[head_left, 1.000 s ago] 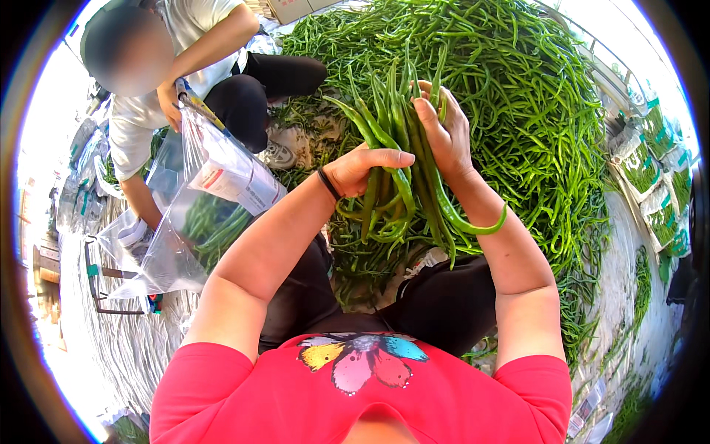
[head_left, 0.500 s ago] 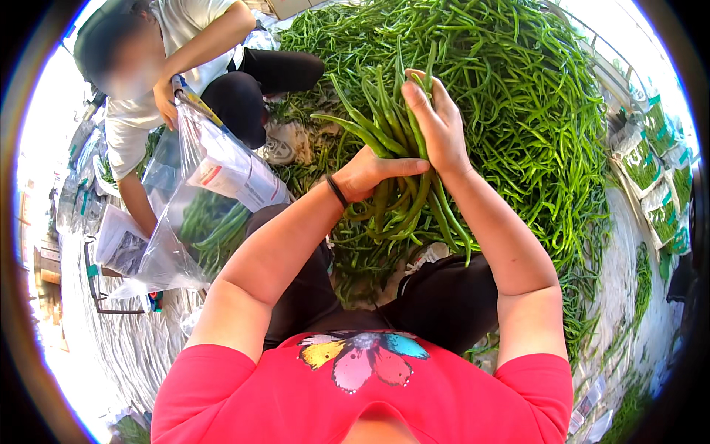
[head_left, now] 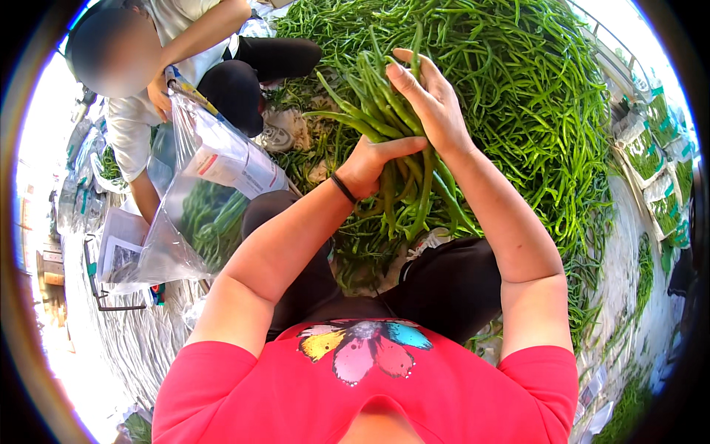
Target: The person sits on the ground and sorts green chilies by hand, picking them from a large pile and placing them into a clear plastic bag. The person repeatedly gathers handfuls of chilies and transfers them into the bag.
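My left hand (head_left: 373, 161) grips a bunch of long green chili peppers (head_left: 372, 103) around its middle, thumb laid across the pods. Their upper ends point up and leftward, and the lower ends hang curved beneath that hand. My right hand (head_left: 436, 107) is cupped round the upper right side of the same bunch, fingers curled over it. Behind both hands spreads a large heap of similar green peppers (head_left: 518, 133), reaching down beside my dark-trousered legs (head_left: 440, 288).
At upper left a co-worker (head_left: 185, 37) crouches, one hand holding the top of a clear plastic bag (head_left: 207, 229) with peppers and paper inside. Bagged peppers (head_left: 651, 155) lie at the right edge by a pale ground sheet (head_left: 629, 281). A metal frame (head_left: 122, 308) is at left.
Both my hands and the bunch have risen and moved away from me, with the bunch tilting further left and my right fingers reaching higher over it. The co-worker has shifted slightly left.
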The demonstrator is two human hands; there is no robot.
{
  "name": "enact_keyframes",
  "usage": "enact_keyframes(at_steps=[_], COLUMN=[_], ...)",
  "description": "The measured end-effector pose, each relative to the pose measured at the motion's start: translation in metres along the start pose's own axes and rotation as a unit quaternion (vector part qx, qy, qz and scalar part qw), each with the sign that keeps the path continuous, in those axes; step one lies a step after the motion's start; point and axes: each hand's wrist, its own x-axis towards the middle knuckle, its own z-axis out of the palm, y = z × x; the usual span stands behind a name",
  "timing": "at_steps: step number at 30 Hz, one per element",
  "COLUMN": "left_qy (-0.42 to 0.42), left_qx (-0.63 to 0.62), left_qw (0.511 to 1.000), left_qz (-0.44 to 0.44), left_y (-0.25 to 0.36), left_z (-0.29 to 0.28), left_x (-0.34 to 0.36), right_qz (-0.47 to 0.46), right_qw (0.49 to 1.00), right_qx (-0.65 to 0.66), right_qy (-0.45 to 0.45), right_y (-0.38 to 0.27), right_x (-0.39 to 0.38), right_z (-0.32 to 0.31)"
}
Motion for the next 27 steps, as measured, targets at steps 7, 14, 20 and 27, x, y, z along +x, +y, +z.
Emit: enact_keyframes(at_steps=[7,14,20,27], left_qy=[0.021,0.061,0.123,0.167], left_qx=[-0.147,-0.181,-0.153,-0.122], left_qw=[0.989,0.981,0.964,0.919], left_qz=[-0.030,0.034,0.179,0.335], left_y=[0.001,0.007,0.001,0.039], left_z=[-0.024,-0.056,-0.034,-0.035], left_x=[-0.004,-0.026,-0.056,-0.114], right_qz=[0.034,-0.045,-0.100,-0.255], right_qw=[0.992,0.935,0.945,0.896], right_qx=[-0.108,-0.266,-0.222,-0.276], right_qy=[-0.049,-0.229,-0.219,-0.238], right_y=[0.006,0.006,-0.005,-0.048], right_x=[0.008,-0.024,-0.044,-0.058], right_z=[-0.064,-0.023,0.023,0.092])
